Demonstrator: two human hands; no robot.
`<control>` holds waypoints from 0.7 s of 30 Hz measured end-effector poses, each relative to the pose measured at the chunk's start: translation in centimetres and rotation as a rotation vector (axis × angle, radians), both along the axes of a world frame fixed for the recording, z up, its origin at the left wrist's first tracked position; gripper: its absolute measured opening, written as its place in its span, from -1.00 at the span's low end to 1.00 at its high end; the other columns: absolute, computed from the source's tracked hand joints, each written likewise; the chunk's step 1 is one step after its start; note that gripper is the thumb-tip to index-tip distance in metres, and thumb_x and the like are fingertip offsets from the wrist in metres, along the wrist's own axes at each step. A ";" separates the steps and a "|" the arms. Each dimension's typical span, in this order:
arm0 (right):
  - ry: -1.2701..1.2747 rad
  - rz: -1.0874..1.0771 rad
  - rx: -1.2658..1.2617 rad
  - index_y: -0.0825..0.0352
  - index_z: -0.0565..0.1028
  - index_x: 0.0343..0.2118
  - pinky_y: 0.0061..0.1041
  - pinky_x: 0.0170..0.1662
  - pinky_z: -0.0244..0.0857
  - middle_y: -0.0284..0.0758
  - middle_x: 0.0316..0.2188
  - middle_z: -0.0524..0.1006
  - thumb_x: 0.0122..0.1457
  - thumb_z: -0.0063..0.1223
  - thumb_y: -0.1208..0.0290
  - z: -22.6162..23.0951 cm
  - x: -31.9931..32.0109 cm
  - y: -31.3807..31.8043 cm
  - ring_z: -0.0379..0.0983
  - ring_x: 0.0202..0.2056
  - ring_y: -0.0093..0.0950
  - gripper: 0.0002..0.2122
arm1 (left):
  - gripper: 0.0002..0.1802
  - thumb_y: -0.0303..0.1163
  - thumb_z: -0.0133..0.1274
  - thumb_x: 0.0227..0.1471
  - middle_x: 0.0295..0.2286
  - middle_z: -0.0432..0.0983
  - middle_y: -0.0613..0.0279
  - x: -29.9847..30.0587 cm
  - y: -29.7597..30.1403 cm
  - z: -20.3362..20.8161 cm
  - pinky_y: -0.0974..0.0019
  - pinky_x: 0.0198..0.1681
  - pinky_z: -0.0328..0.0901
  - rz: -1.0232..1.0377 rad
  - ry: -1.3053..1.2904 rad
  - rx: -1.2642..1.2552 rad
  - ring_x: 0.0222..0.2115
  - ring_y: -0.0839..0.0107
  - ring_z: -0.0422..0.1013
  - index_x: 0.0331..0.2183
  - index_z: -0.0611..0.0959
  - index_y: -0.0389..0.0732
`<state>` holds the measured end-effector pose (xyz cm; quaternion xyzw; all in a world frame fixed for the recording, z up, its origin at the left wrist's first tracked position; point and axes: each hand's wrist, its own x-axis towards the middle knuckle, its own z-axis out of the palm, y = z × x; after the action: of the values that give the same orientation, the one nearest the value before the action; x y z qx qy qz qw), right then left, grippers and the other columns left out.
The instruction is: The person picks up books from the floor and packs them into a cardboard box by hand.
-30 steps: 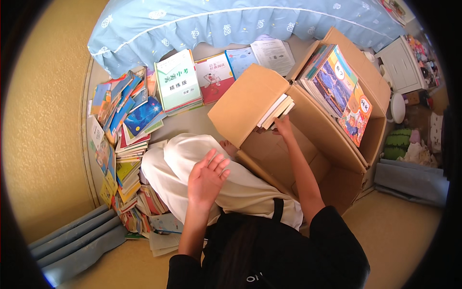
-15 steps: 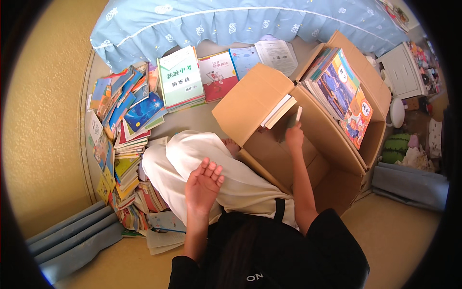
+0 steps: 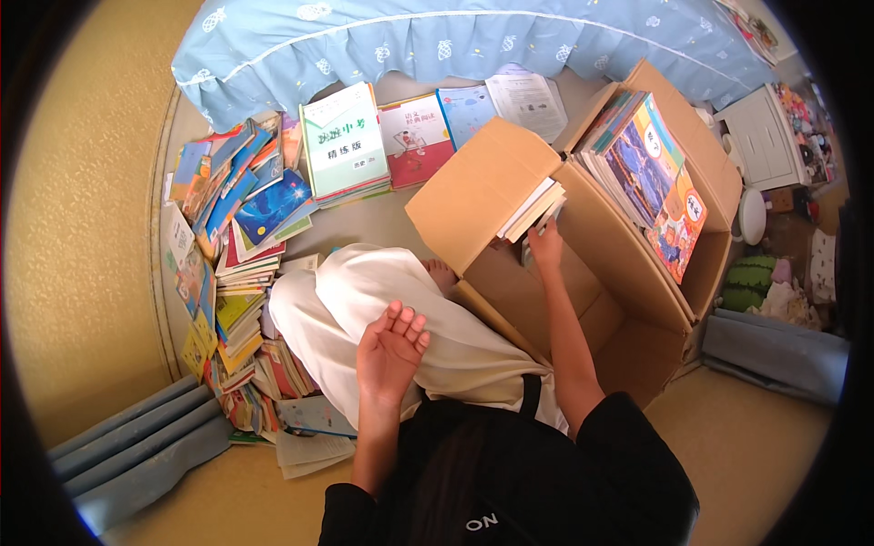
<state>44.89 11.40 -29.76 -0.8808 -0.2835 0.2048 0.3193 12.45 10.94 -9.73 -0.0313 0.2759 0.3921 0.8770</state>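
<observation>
right hand (image 3: 546, 247) grips a book (image 3: 551, 213), likely light, stiff, best pinched by its edge; left hand (image 3: 391, 353) empty, relaxed.

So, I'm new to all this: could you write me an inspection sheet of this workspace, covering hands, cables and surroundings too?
Surface: tan floor, bearing a box and many books.
Things at hand: open cardboard box; a few pale-edged books by its left flap, colourful books toward its right side.
Clutter: jumbled book heap along the left; loose papers at its near end; neater green-and-white stack beyond.
Left hand: raised above the lap, fingers loosely curled, holding nothing.
Right hand: at the pale-edged books; its grip is partly hidden.
Cables: nothing seen.
Surroundings: yellowish wall, blue ruffled cloth, white cabinet.
</observation>
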 end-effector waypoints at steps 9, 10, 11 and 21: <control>0.002 -0.059 0.052 0.40 0.13 0.01 -0.26 -0.19 0.23 0.04 -0.27 0.41 -0.03 -0.06 0.26 -2.8 -1.0 -0.4 0.35 -0.23 -0.07 -0.46 | -0.76 -0.33 -0.26 0.03 -0.35 0.43 0.30 -0.3 0.2 -0.3 0.28 -0.20 0.22 -0.016 0.012 0.003 -0.27 0.37 0.34 -0.29 0.45 -0.15; 0.104 -0.081 0.152 0.38 0.12 0.02 -0.31 -0.15 0.20 0.01 -0.21 0.38 0.01 -0.08 0.24 -4.1 0.1 -1.3 0.33 -0.17 -0.12 -0.47 | -0.76 -0.32 -0.26 0.03 -0.35 0.43 0.30 0.1 0.3 -0.4 0.28 -0.20 0.22 -0.035 0.010 0.000 -0.28 0.37 0.34 -0.29 0.45 -0.15; 0.227 -0.070 0.268 0.36 0.11 0.04 -0.36 -0.11 0.18 -0.02 -0.15 0.35 0.04 -0.10 0.22 -4.8 -0.3 -1.0 0.31 -0.12 -0.18 -0.48 | -0.76 -0.32 -0.26 0.03 -0.35 0.43 0.30 -0.7 0.0 0.4 0.28 -0.20 0.22 -0.011 0.014 0.017 -0.28 0.37 0.34 -0.29 0.45 -0.15; 0.208 -0.092 0.297 0.40 0.26 -0.08 -0.55 -0.27 0.26 -0.19 -0.30 0.43 0.10 -0.15 0.38 3.9 -4.5 -2.8 0.40 -0.37 -0.46 -0.66 | -0.77 -0.31 -0.24 0.02 -0.39 0.42 0.31 -5.4 -0.3 1.9 0.30 -0.22 0.23 0.082 0.026 0.069 -0.31 0.38 0.34 -0.28 0.44 -0.14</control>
<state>40.37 8.62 -25.88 -0.8101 -0.2355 0.2360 0.4823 7.02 10.64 -7.79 -0.0071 0.2723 0.4374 0.8570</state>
